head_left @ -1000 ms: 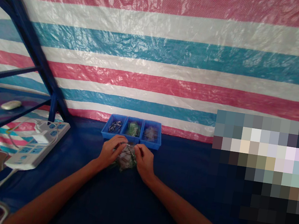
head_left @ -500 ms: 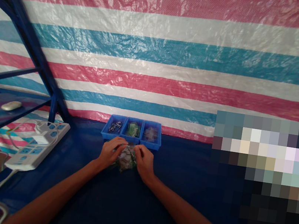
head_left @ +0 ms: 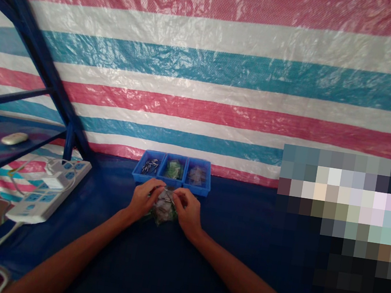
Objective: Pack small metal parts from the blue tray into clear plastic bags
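Between my hands lies a clear plastic bag (head_left: pixel 162 211) holding small clear, green and metallic pieces. My left hand (head_left: pixel 144 198) pinches the bag's upper left edge. On the other side, my right hand (head_left: pixel 188 210) has its thumb and fingers pinched at the bag's upper right edge. Just beyond my fingers is a blue bin with small dark and silver pins (head_left: pixel 150 166). Beside it, a middle blue bin contains green packets (head_left: pixel 174 169), and a right blue bin contains clear, brownish pieces (head_left: pixel 197 175). The exact kind of those pieces is too small to tell.
A white power strip (head_left: pixel 49 195) with plugs and cables lies on the left of the dark blue table (head_left: pixel 237 211). A blue metal frame (head_left: pixel 43 60) rises there, with a white mouse (head_left: pixel 14 138) on its shelf. Behind hangs a striped tarp (head_left: pixel 207 65). The right side is pixelated.
My right hand's fingertips have shifted slightly left, closer to my left hand's fingers, along the bag's top edge. My left hand and the bins stay in place.
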`<action>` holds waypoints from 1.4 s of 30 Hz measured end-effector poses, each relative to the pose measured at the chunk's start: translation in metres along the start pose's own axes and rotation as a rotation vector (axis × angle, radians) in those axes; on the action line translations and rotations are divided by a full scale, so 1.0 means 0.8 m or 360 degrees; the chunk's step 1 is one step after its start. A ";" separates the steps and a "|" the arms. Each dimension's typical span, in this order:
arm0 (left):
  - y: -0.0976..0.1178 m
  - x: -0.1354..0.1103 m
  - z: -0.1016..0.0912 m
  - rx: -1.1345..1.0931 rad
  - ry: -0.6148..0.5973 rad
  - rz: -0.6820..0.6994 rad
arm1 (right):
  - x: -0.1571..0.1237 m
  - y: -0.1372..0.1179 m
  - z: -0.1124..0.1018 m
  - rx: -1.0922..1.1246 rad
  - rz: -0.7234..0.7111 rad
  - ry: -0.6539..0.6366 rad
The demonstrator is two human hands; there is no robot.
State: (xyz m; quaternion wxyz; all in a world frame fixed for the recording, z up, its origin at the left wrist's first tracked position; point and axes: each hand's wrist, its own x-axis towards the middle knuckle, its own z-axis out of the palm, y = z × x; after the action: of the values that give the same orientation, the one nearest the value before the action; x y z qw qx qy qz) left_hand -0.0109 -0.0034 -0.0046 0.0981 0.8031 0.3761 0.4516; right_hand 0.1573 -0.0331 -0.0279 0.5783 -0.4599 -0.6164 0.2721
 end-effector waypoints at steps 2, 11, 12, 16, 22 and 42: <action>0.000 0.000 0.000 0.0014 -0.0004 -0.0006 | 0.000 -0.001 0.000 0.0015 0.0010 -0.0009; 0.008 0.004 -0.006 0.0015 0.0004 0.0118 | -0.001 -0.002 -0.001 0.0025 0.0038 -0.0009; 0.010 0.005 -0.006 0.0006 0.0003 0.0148 | -0.001 -0.001 -0.001 0.0014 0.0033 -0.0010; 0.011 0.005 -0.005 -0.0007 -0.0035 0.0210 | 0.000 0.000 -0.001 -0.0032 0.0006 -0.0006; 0.006 0.004 -0.003 -0.0050 -0.0074 0.0187 | 0.000 0.000 -0.001 -0.0061 -0.0006 -0.0025; 0.006 0.003 -0.002 0.0056 -0.0102 0.0152 | 0.000 -0.002 -0.003 -0.0068 0.0018 -0.0061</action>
State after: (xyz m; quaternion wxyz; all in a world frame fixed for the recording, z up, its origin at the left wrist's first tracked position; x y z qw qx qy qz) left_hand -0.0090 -0.0057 0.0004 0.0743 0.8358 0.3419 0.4231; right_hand 0.1589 -0.0342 -0.0261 0.5549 -0.4702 -0.6306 0.2709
